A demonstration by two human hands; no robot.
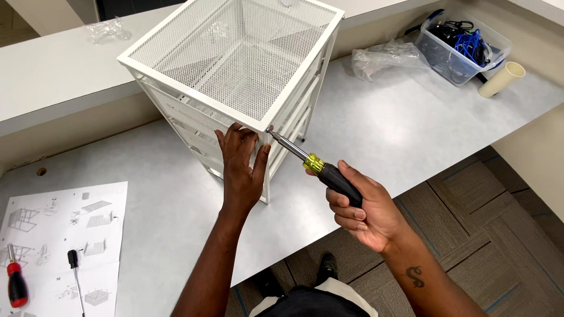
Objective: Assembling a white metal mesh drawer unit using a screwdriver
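A white wire-mesh drawer frame (235, 58) stands on the grey desk (411, 129). My left hand (241, 170) lies flat against its near corner post, fingers spread. A screwdriver (317, 167) with a black and yellow handle is gripped in my right hand (364, 211). Its metal tip touches the top near corner of the frame, just right of my left fingertips.
An instruction sheet (64, 235) lies at the desk's left, with a red-handled screwdriver (16, 282) and a black-handled tool (75, 270) on it. A clear bin of cables (461, 44), a crumpled plastic bag (382, 56) and a cream tube (500, 79) sit at the back right.
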